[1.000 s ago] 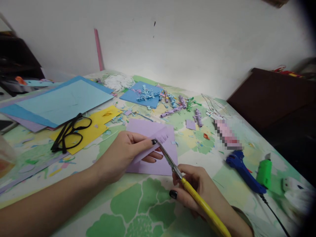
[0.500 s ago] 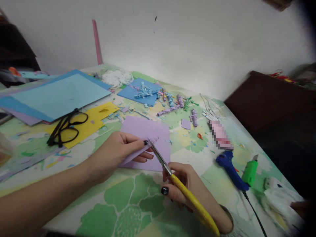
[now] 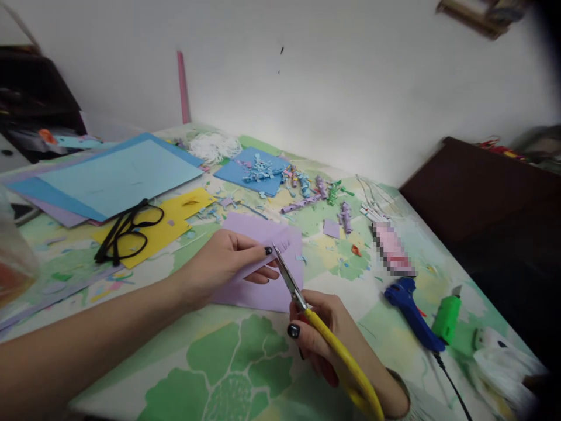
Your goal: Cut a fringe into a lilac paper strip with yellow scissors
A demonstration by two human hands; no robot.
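My left hand (image 3: pixel 232 260) pinches a folded strip of purple paper, its edge cut into small slits near the fingertips. In my right hand (image 3: pixel 324 330) are scissors with yellow handles (image 3: pixel 346 359), their blades pointing up and left to the strip beside my left thumb. Under both, a purple sheet (image 3: pixel 263 295) lies on the patterned table cover. Beyond it, curled purple rolls (image 3: pixel 346 217) and a small purple square (image 3: pixel 331 228) rest on the table.
Black glasses (image 3: pixel 127 234) lie on yellow paper (image 3: pixel 175 225) at left, near blue sheets (image 3: pixel 118 175). At right are a blurred pink item (image 3: pixel 393 248), a blue glue gun (image 3: pixel 414 316) and a green cutter (image 3: pixel 447 318). Blue curls (image 3: pixel 263 169) sit farther back.
The view has shifted slightly, so the table items appear lower and a bit to the right. My left hand and the strip have moved slightly right in view; both hands keep their hold.
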